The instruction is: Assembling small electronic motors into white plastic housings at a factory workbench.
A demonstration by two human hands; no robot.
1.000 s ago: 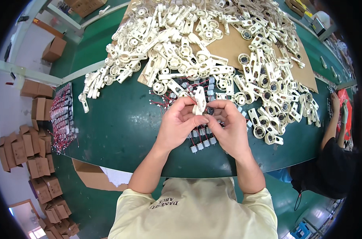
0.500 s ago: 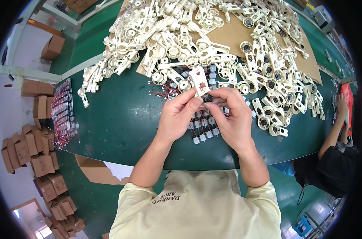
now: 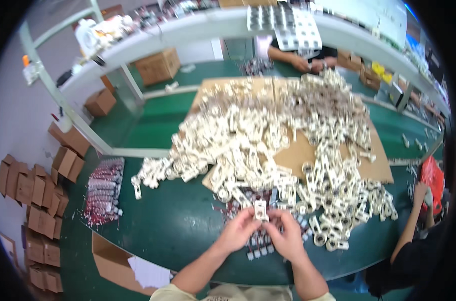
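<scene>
A cream-white plastic housing (image 3: 260, 207) with a slot in its face stands upright between my fingertips. My left hand (image 3: 237, 232) pinches it from the left. On the other side, the thumb and fingers of my right hand (image 3: 288, 237) close at its lower end. Motion blur hides the small details there. Beneath my hands lie several small silver motors (image 3: 263, 251) with red wires on the green table (image 3: 183, 236). Just beyond spreads a large heap of similar white housings (image 3: 243, 143), with more housings (image 3: 333, 210), some with dark round inserts, on the right.
A cardboard sheet (image 3: 295, 158) lies under the heap. Bundled wired motors (image 3: 103, 193) sit at left, above an open carton (image 3: 110, 261) by the table edge. A shelf (image 3: 198, 31) crosses the far side. Another person's arm (image 3: 411, 228) is beside a red bag (image 3: 432, 183); hands (image 3: 308, 64) show across.
The view has tilted up, bringing the shelf and a person across the table into sight. Both hands still hold the housing; the black round part at its lower end no longer shows clearly.
</scene>
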